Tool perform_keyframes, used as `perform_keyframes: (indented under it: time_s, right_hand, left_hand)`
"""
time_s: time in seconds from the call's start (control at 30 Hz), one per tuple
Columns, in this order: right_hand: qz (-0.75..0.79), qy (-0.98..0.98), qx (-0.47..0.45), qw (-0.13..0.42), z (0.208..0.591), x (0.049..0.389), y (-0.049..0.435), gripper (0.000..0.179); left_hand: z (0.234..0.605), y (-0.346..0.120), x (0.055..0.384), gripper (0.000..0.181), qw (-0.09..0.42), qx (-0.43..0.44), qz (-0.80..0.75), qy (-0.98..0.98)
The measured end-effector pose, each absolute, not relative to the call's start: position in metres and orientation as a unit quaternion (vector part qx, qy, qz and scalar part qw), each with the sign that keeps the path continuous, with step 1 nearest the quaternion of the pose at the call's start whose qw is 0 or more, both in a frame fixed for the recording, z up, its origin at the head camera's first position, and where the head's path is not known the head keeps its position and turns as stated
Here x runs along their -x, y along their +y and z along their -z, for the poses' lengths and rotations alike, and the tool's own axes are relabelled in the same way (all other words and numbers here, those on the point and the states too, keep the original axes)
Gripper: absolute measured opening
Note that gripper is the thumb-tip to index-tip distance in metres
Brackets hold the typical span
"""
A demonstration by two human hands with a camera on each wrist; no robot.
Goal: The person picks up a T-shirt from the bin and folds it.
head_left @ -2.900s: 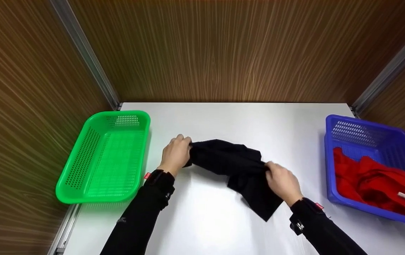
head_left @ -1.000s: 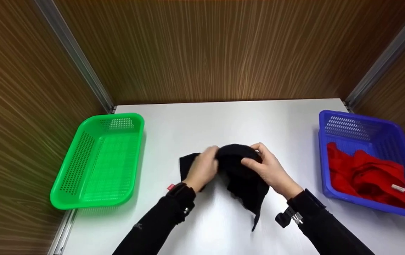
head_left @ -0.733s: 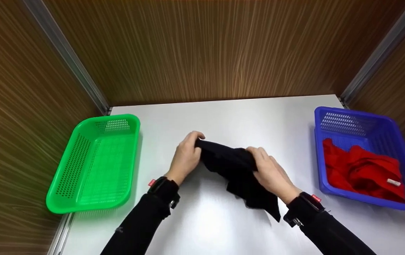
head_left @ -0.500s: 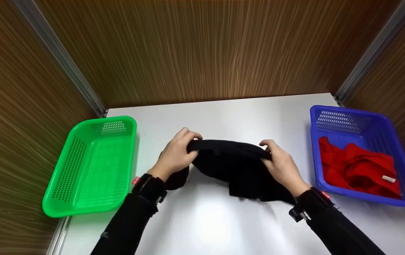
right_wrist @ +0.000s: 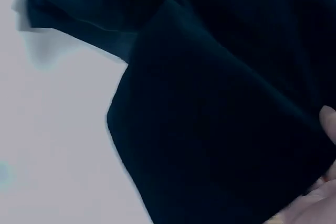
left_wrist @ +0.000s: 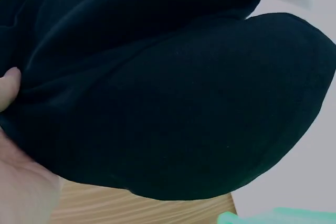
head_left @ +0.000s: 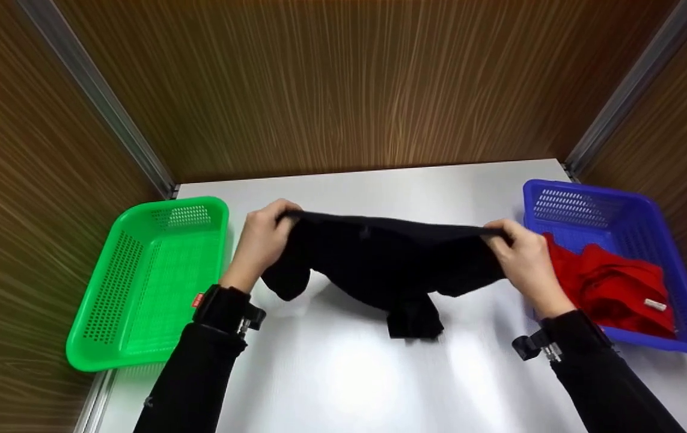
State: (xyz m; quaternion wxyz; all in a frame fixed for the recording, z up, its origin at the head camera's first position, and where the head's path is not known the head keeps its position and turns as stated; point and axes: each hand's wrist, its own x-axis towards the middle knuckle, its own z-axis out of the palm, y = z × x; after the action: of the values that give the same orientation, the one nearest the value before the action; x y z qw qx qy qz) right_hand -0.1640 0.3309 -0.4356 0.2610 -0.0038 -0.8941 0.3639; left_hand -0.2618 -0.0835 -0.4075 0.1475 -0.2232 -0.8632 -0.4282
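One black cloth, centre of the head view, hung between two hands: upper edge drawn nearly straight, slightly lower at the right; a rounded lobe hanging at its left end, a small squared flap at lower centre; contact with the surface beneath cannot be told. Left hand, left of centre, pinching the cloth's upper left corner between thumb and fingers. Right hand, right of centre, pinching the upper right corner likewise. In the left wrist view the cloth fills most of the frame, the thumb lying on it at the left edge; in the right wrist view, folds across the top and right, the thumb at the right edge. Two black sleeves, entering from the lower left and lower right of the head view, each with a dark wrist strap. One green basket, perforated, at left, partly behind the left wrist. One blue basket, slotted, at right, containing a red cloth with a white label; the right forearm overlaps its near left corner. One white tabletop beneath all. Wood-grain panels along the top and sides.
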Motion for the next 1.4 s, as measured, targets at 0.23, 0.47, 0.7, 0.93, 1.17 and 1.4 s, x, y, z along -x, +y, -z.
perform_keyframes:
  time_s: [0.23, 0.47, 0.7, 0.93, 1.17, 1.4]
  right_hand:
    - [-0.296, -0.861, -0.055, 0.409, 0.401, 0.162, 0.331, 0.007]
    - [-0.596, -0.739, 0.017, 0.314, 0.361, 0.151, 0.33, 0.012]
    - [-0.756, -0.554, -0.092, 0.335, 0.366, 0.15, 0.325, 0.022]
    - [-0.718, -0.661, 0.03, 0.218, 0.403, 0.149, 0.328, 0.026]
    - [-0.726, -0.658, 0.012, 0.199, 0.422, 0.14, 0.33, 0.016]
    - [-0.75, -0.623, 0.025, 0.221, 0.418, 0.15, 0.327, 0.019]
  left_hand:
    - [0.374, -0.085, 0.262, 0.013, 0.184, 0.196, 0.478, -0.836]
    - [0.341, -0.089, 0.248, 0.01, 0.188, 0.201, 0.535, -0.798]
    - [0.312, -0.095, 0.24, 0.009, 0.146, 0.211, 0.569, -0.781]
    - [0.356, -0.094, 0.249, 0.011, 0.113, 0.227, 0.376, -0.891]
    - [0.382, -0.09, 0.242, 0.014, 0.118, 0.166, 0.365, -0.909]
    - [0.379, -0.078, 0.25, 0.016, 0.021, 0.088, 0.549, -0.831]
